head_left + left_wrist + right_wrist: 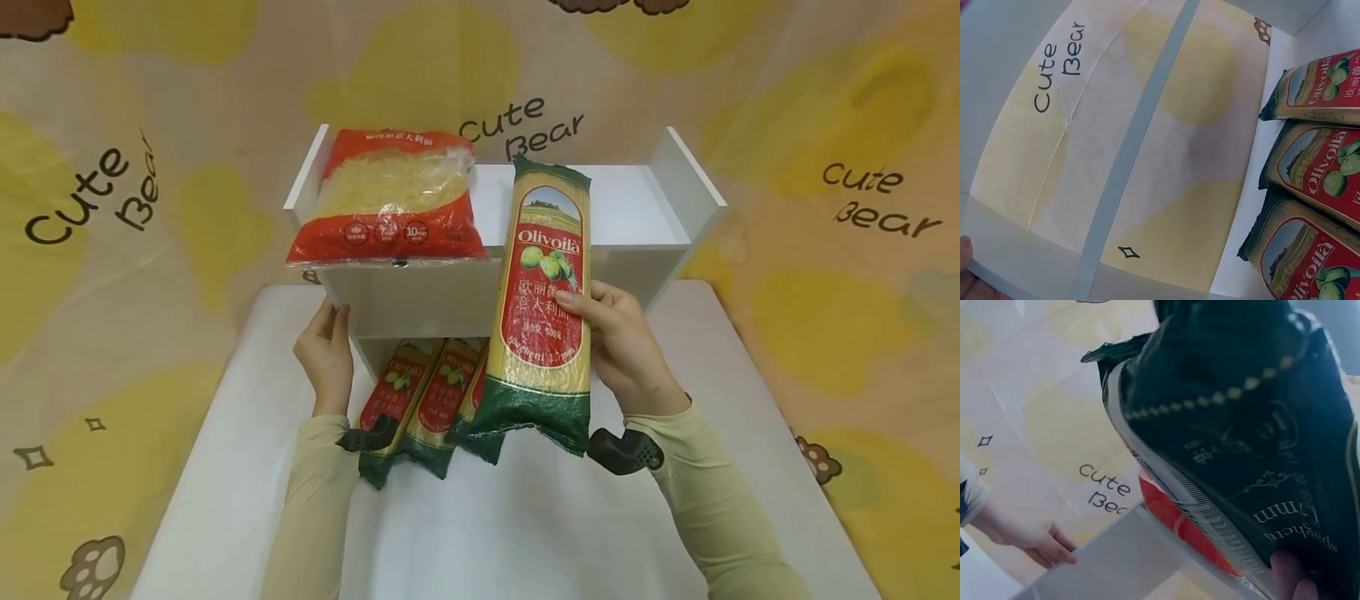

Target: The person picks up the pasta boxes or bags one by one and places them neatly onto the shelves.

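Observation:
My right hand (626, 346) grips a packet of spaghetti (551, 217) by its right edge, thumb across the front label. The packet stands nearly upright before the right part of a white shelf (637, 200), its green bottom end toward me. In the right wrist view the packet's green end (1210, 425) fills much of the picture. My left hand (326, 354) holds the edge of the shelf's left side panel between thumb and fingers. The left wrist view catches only its fingertips (965, 247) at the panel.
A red bag of pasta (390, 196) lies on the shelf top at left, its front overhanging the edge. Under the shelf, several more spaghetti packets (442, 400) lie side by side on the white table (540, 533). A printed cloth (840, 333) hangs behind.

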Demonstrator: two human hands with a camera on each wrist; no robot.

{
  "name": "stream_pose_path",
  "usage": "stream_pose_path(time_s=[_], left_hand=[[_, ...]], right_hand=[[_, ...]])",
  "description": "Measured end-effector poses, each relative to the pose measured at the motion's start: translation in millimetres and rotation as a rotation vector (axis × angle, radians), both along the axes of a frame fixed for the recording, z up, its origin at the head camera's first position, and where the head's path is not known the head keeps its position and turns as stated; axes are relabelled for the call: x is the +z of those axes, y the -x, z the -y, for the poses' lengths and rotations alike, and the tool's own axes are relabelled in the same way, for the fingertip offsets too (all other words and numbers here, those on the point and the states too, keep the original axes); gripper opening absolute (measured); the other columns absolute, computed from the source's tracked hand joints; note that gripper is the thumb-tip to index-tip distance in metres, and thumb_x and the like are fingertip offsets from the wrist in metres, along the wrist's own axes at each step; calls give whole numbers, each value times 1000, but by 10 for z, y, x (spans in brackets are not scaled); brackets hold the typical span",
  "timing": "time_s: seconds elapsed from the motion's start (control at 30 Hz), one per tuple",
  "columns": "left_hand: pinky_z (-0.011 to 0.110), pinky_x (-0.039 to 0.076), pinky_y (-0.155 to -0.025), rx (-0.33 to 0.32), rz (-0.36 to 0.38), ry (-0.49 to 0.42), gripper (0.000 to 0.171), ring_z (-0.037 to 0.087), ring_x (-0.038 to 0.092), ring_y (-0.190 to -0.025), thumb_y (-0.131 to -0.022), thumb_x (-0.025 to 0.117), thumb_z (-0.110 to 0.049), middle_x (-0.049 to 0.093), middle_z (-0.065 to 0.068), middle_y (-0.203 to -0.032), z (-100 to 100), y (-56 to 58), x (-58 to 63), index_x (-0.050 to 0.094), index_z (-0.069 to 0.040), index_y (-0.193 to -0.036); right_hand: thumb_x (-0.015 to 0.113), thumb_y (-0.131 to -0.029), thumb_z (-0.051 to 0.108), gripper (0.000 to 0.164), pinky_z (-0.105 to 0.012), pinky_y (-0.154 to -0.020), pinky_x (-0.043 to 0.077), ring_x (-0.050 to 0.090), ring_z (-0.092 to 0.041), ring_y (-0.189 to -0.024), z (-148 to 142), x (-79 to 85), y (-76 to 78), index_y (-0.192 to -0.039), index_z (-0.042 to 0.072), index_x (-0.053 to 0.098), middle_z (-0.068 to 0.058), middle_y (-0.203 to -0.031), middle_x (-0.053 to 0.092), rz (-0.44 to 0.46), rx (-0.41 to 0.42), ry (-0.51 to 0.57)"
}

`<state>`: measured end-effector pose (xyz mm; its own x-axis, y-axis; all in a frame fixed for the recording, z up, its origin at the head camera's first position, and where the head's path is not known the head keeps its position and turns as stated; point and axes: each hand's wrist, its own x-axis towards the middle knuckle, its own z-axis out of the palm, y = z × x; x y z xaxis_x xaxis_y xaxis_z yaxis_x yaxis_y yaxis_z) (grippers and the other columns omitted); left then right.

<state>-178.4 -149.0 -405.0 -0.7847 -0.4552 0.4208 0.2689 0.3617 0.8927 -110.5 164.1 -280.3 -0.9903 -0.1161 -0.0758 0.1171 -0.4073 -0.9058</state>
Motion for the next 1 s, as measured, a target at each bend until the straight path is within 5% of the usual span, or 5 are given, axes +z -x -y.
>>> stream_pose_path(time_s=[0.47, 0.8, 1.0], left_hand=[[16, 49, -82, 25, 1, -5, 28, 27, 65, -100, -93, 62, -8, 66, 17, -111, -42, 13, -8, 66, -1, -119], [18, 50, -83, 19, 18, 3, 28, 25, 64, -101, -93, 61, -9, 66, 14, -112, -32, -13, 21, 66, -2, -120], [17, 50, -83, 30, 40, -7, 27, 22, 64, -101, -93, 62, -10, 66, 14, -111, -43, -9, 30, 66, -3, -119]], right_hand=[[58, -95, 18, 34, -31, -79, 55, 65, -19, -90, -11, 51, 172, -123, 0, 51, -9, -106, 62, 66, 5, 61], [64, -92, 22, 35, -31, -78, 55, 67, -20, -88, 109, 35, 406, -114, -4, 58, -12, -105, 63, 65, -105, 119], [58, -96, 23, 30, -28, -78, 55, 66, -17, -89, 119, 5, 375, -111, -3, 58, -10, -101, 64, 26, -125, 159]])
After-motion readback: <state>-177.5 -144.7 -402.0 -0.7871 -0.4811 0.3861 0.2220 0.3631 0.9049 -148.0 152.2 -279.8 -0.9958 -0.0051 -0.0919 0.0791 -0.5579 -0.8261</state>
